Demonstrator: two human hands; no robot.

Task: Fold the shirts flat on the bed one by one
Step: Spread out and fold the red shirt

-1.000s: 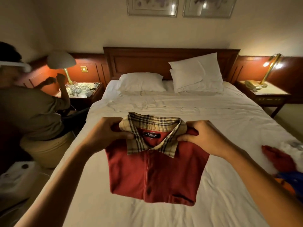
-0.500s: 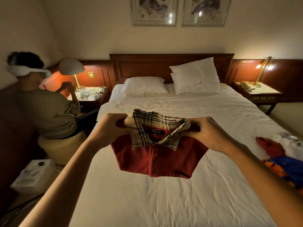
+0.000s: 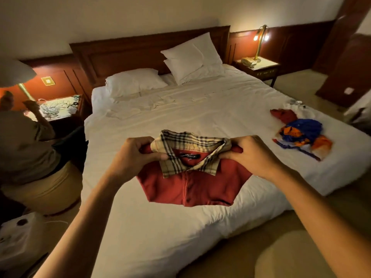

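Note:
A folded red polo shirt with a beige plaid collar hangs in the air above the white bed. My left hand grips its left shoulder beside the collar. My right hand grips the right shoulder. The shirt's lower fold droops clear of the sheet. A heap of unfolded shirts, red, blue and orange, lies on the bed's right side.
Two white pillows lean at the wooden headboard. A person sits at the left by a nightstand with a lamp. Another nightstand with a lit lamp and phone stands at the right. Carpet floor lies below the bed's corner.
The folded red shirt has risen off the sheet and hangs shorter in both hands. The camera has swung right, bringing the bed's right side and the shirt heap into fuller view.

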